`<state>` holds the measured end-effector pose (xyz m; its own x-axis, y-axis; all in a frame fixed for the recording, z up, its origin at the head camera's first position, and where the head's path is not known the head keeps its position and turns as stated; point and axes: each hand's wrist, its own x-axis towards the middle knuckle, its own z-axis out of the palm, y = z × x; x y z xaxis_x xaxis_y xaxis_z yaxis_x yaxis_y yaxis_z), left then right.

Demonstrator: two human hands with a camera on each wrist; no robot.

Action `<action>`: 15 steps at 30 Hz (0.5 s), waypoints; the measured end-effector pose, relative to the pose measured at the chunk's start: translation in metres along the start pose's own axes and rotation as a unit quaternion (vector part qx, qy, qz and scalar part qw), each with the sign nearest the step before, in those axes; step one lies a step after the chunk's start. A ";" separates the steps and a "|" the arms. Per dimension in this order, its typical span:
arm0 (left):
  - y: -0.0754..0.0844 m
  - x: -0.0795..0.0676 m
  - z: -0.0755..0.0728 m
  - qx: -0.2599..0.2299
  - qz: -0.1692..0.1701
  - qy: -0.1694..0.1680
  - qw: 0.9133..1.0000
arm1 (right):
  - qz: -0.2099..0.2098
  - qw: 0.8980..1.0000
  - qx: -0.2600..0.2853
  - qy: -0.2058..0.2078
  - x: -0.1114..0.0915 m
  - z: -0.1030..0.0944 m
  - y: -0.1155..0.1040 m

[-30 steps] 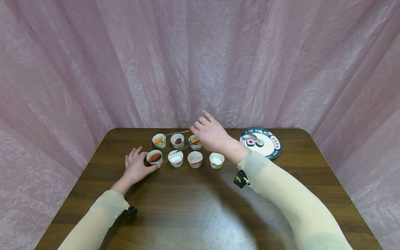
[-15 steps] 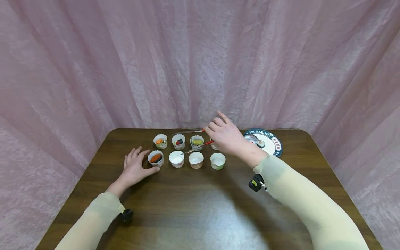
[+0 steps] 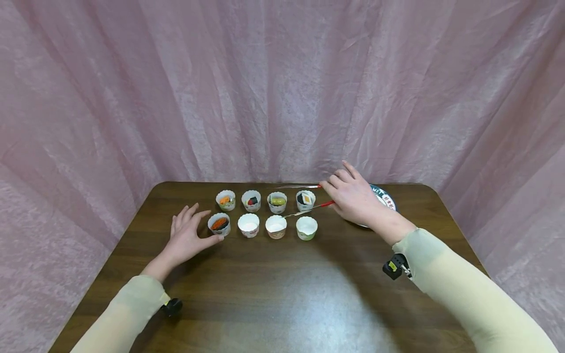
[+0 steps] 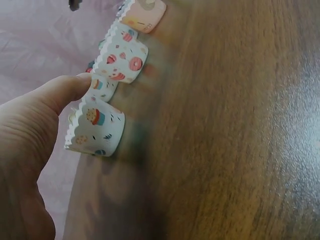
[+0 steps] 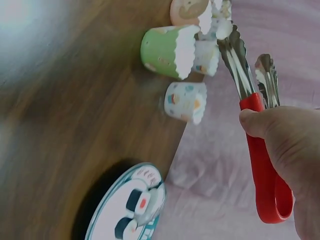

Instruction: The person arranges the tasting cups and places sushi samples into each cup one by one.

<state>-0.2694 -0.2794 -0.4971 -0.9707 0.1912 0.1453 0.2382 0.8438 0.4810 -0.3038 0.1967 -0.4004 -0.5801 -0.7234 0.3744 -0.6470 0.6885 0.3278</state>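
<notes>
My right hand (image 3: 355, 198) holds red-handled metal tongs (image 5: 265, 175) above the back right cup. Their arms stand apart and nothing sits between the tips. My left hand (image 3: 187, 238) is beside the front left paper cup (image 4: 100, 130), thumb and fingers spread around it near the rim. That cup contains a toy sushi (image 3: 219, 223) with an orange top and black wrap. Behind it runs a row of cups holding sushi: orange (image 3: 226, 200), red and black (image 3: 252, 201), green (image 3: 277, 201), and white with yellow (image 3: 306, 198).
A round blue-rimmed plate (image 3: 383, 195) lies at the back right, partly hidden by my right hand. In the right wrist view it bears two sushi rolls (image 5: 136, 201) and a grey shape. Three front cups (image 3: 276, 226) show bare insides. A pink curtain (image 3: 282, 98) hangs behind the table.
My right hand has carried the tongs rightward, from over the cups toward the plate, uncovering the back right cup. My left hand has eased slightly left, its thumb drawing back along the front left cup.
</notes>
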 end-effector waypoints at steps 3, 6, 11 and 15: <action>0.002 0.000 -0.003 -0.003 0.004 0.006 1.000 | 0.005 1.000 0.002 0.005 -0.009 -0.002 0.006; 0.007 -0.001 -0.006 -0.008 0.010 0.011 1.000 | 0.012 1.000 0.004 0.009 -0.016 -0.004 0.012; 0.017 -0.002 -0.008 -0.004 0.023 0.019 1.000 | 0.031 1.000 -0.002 0.002 -0.029 -0.007 0.024; 0.024 0.000 -0.008 0.005 0.034 0.023 0.999 | 0.045 0.999 -0.009 -0.012 -0.044 -0.009 0.032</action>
<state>-0.2634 -0.2631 -0.4786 -0.9500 0.2250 0.2167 0.3026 0.8346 0.4602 -0.2950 0.2515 -0.3990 -0.6480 -0.6591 0.3818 -0.5826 0.7517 0.3091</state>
